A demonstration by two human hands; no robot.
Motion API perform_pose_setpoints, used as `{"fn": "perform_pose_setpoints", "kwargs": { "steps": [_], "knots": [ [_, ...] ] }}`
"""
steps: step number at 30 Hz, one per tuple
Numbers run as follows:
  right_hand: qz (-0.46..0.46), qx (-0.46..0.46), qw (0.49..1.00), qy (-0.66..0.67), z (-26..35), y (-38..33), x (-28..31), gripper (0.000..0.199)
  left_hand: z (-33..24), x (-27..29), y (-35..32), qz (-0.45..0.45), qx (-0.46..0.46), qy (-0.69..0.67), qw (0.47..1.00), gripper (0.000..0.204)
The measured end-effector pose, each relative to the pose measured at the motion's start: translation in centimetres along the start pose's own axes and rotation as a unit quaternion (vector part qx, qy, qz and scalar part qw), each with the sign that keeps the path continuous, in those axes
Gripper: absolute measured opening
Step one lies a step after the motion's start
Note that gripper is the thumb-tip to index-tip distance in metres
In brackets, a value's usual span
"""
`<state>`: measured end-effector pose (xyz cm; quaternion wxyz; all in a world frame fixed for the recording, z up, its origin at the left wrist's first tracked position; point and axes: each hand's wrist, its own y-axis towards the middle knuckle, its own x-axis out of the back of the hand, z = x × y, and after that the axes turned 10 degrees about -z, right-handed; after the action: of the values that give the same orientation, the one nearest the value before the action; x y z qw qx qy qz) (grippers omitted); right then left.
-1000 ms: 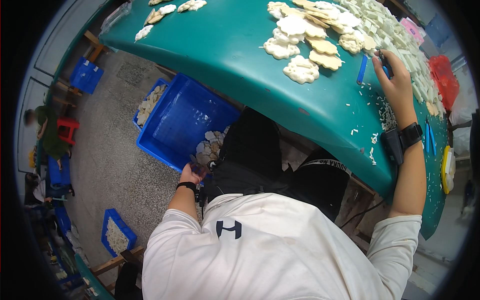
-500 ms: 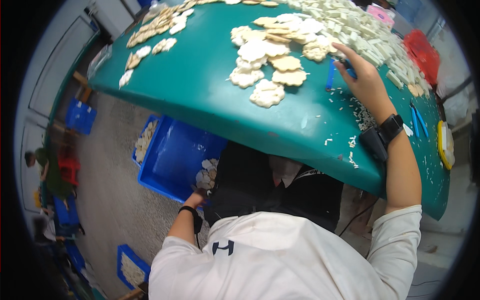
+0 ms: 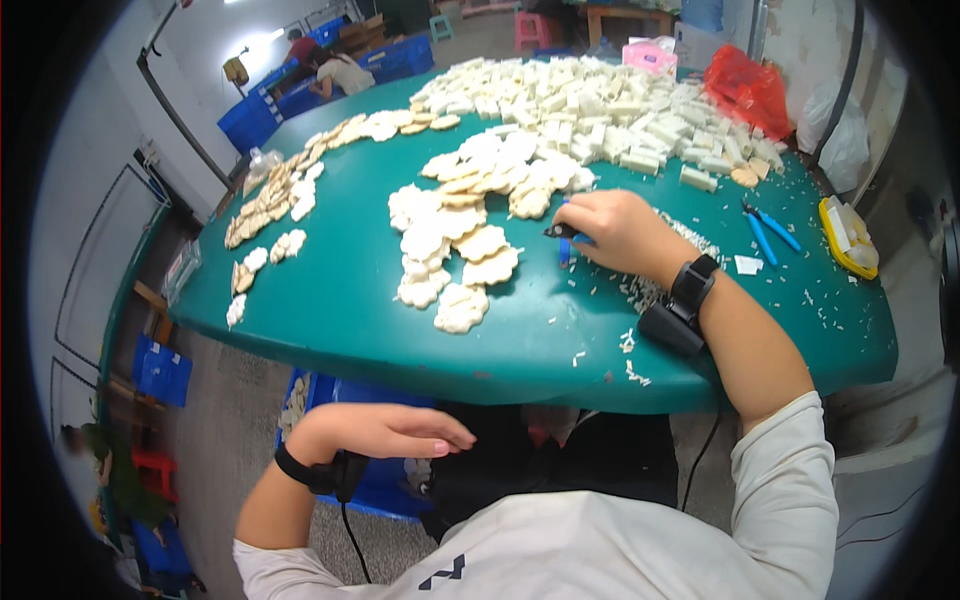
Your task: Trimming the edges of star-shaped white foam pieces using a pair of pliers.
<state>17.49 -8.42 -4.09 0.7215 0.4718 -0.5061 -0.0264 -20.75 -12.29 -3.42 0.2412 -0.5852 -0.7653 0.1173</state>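
My right hand (image 3: pixel 622 232) is closed around a pair of blue-handled nippers (image 3: pixel 562 232), whose black tip pokes out past the fingers. Just beneath it, a blue strip (image 3: pixel 565 252) lies on the green table. To its left spreads a group of cream, scallop-edged flat pieces (image 3: pixel 484 241), some with small stubs on their rims. Small white offcuts (image 3: pixel 640 292) are scattered under my right wrist. My left hand (image 3: pixel 390 432) hovers below the table's front edge, fingers stretched out and holding nothing, over a blue crate (image 3: pixel 385 492) partly hidden by my arm.
A large heap of white blocks (image 3: pixel 590 110) covers the table's far side. More flat pieces (image 3: pixel 275 205) line its left. At right lie blue-handled pliers (image 3: pixel 768 235), a yellow-rimmed container (image 3: pixel 850 240) and a red bag (image 3: pixel 745 90). Other people (image 3: pixel 343 75) sit in the background.
My left hand has risen out of the blue crate to near the table edge. My right hand stays by the blue strip with the nippers. The view has tilted up.
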Motion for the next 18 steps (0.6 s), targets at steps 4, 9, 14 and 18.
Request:
{"fn": "perform_pose_setpoints", "kwargs": {
  "steps": [4,9,14,18],
  "knots": [
    [-0.002,-0.014,1.000,-0.022,-0.6,-0.9,-0.2,0.028,-10.8,3.6,3.2,-0.088,-0.170,-0.038,0.981,0.034],
    [-0.020,-0.022,1.000,-0.010,0.2,-1.1,-0.1,0.026,-16.9,7.6,9.9,-0.174,-0.350,-0.162,0.906,0.029],
    [0.028,-0.020,0.999,0.001,0.9,-0.5,0.7,0.033,-14.5,12.2,15.4,-0.164,-0.410,-0.327,0.835,0.026],
    [0.103,-0.023,0.994,0.029,3.6,2.2,1.4,0.043,-9.0,13.9,17.9,-0.152,-0.297,-0.428,0.840,0.032]
  ]
}}
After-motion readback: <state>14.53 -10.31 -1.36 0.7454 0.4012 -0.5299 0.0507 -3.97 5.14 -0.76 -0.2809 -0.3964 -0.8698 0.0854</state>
